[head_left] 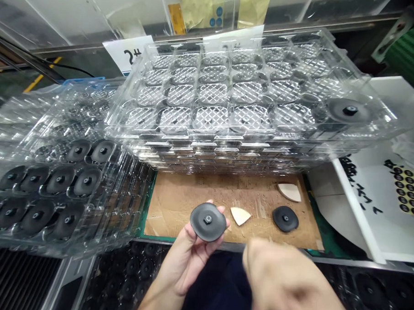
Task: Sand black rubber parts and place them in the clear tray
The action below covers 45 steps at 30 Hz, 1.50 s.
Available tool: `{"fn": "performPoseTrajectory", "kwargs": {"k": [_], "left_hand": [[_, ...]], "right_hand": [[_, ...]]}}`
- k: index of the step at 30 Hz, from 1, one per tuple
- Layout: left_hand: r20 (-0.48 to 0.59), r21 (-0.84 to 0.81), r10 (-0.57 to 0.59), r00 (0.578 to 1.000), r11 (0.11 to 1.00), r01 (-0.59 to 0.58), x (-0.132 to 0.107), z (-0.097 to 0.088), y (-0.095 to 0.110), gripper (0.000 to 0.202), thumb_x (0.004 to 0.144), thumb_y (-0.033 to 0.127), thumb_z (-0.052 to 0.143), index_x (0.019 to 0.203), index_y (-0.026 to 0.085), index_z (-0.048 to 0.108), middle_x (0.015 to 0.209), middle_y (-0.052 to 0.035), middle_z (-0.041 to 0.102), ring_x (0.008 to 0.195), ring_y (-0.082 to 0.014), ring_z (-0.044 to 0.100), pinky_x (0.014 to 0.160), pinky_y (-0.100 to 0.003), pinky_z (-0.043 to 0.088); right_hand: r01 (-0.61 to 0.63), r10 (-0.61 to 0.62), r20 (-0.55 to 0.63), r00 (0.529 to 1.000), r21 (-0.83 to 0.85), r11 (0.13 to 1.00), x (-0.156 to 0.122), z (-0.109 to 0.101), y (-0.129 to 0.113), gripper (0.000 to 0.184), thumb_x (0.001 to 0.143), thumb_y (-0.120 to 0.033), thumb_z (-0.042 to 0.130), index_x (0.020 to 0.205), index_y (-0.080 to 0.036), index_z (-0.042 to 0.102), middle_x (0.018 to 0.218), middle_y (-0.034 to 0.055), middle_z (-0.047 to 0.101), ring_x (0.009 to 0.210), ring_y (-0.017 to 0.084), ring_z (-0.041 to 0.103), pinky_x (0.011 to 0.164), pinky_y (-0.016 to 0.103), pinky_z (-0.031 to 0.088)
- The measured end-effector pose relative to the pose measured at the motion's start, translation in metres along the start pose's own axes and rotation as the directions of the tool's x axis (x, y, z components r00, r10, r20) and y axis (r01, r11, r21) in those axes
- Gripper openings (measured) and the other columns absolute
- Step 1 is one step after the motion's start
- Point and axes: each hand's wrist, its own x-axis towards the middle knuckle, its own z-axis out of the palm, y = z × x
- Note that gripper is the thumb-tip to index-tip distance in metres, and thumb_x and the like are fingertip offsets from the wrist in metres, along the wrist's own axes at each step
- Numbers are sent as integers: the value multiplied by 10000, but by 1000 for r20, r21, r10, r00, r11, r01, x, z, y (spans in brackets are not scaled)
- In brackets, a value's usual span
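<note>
My left hand point(185, 261) holds a black rounded disc point(207, 221) with a small hub in its middle, pinched at its edge over the front of a brown board point(177, 199). My right hand point(283, 284) is blurred by motion low in the view, just right of the disc; its fingers cannot be made out. A second black disc point(285, 218) lies on the board to the right. Two pale wedge-shaped pieces rest there too, one point(240, 215) beside the held disc, the other point(289, 192) farther back.
A tall stack of clear blister trays point(180, 140) fills the back, with one black disc point(348, 110) in its right corner cell. Trays holding several black discs point(60, 179) sit on the left. A white sheet with dot stickers point(409, 193) lies right. More discs lie in a bin below point(133, 270).
</note>
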Motion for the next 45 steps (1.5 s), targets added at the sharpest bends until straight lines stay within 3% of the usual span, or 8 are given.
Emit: {"fn": "performPoseTrajectory", "kwargs": {"k": [4,12,26,30,33,39,43,45], "left_hand": [[-92,-17,49,995,999,-50,4,-1,1,624,679,360,722,1249,191,535,1187,-92,669,1074,-275,624,881,-297,529],[-121,-49,55,991,997,-61,9,-3,-1,632,762,303,660,1336,172,431,1166,-107,681,1090,-265,615,899,-291,519],[-96,9,65,993,998,-65,7,0,-5,504,690,294,736,1174,231,609,1186,-76,668,1097,-270,611,947,-341,486],[-56,51,89,994,995,-86,9,6,-9,433,712,282,718,1134,228,636,1223,-80,644,1083,-254,618,922,-333,500],[-41,91,95,995,992,-91,9,10,-13,458,698,275,732,1141,214,631,1131,-84,687,1026,-219,638,885,-299,514],[-98,180,75,992,982,-56,3,6,-18,431,693,215,738,1114,225,646,989,-64,716,939,-212,657,819,-289,533],[-89,192,65,994,980,-47,2,9,-17,373,641,280,776,996,194,696,909,-61,725,934,-221,654,835,-295,525],[-97,201,49,994,979,-28,1,12,-15,435,599,273,804,1014,208,689,988,-62,719,955,-211,647,832,-267,519]], "right_hand": [[-225,124,-222,967,-520,824,15,9,76,267,908,-287,444,1071,-223,645,969,110,615,865,242,609,750,395,519],[-288,156,-258,953,-621,729,9,33,134,352,880,-211,438,1189,-221,607,1147,165,555,981,313,580,827,483,481],[-285,221,-224,949,-313,906,6,26,108,187,861,-286,493,869,-196,657,825,35,711,753,192,666,678,283,522],[-280,215,-290,933,-203,938,26,8,63,210,884,-301,476,999,-184,606,841,34,683,688,158,639,587,237,504],[-73,26,-324,946,-134,988,43,8,19,215,897,-250,472,1070,-196,589,952,45,655,824,153,622,709,240,500],[23,-2,110,994,-193,981,59,14,-13,179,865,-84,478,904,-176,627,833,10,637,746,113,593,680,200,457],[59,-93,-126,988,-249,967,57,16,-12,197,892,-135,447,980,-131,623,859,56,629,768,141,592,710,241,456],[67,-87,-92,992,-201,977,53,15,-13,209,898,-137,436,1005,-132,616,868,59,628,769,138,591,698,231,460]]}}
